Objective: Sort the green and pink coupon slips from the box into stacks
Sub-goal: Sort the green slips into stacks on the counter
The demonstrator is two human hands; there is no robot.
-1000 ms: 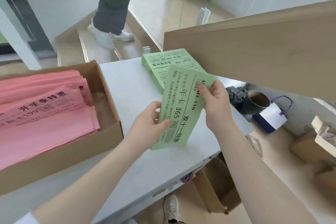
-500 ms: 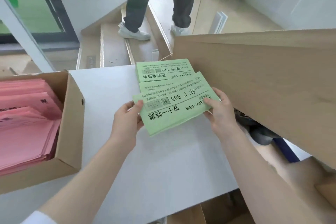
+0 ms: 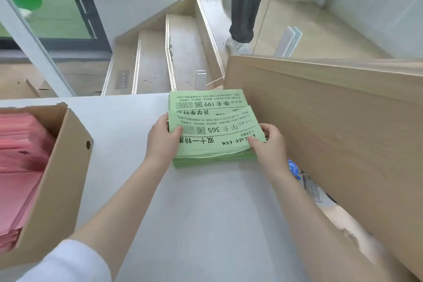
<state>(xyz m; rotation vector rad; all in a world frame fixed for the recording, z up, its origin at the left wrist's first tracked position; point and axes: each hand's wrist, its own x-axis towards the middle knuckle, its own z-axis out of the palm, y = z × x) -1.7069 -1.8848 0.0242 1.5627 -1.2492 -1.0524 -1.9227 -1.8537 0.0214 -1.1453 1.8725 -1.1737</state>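
On the grey table (image 3: pixel 206 213), a cardboard box (image 3: pixel 61 181) at the left holds pink slips (image 3: pixel 20 167). Farther back, the left hand (image 3: pixel 160 142) and right hand (image 3: pixel 270 146) pinch opposite ends of a green slip stack (image 3: pixel 215 142), thumbs on top.

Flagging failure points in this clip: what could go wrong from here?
1. The near green stack overlaps the far green stack; the two could merge.
2. Its sheet edges look fanned, so slips may slide when the left hand and right hand let go.
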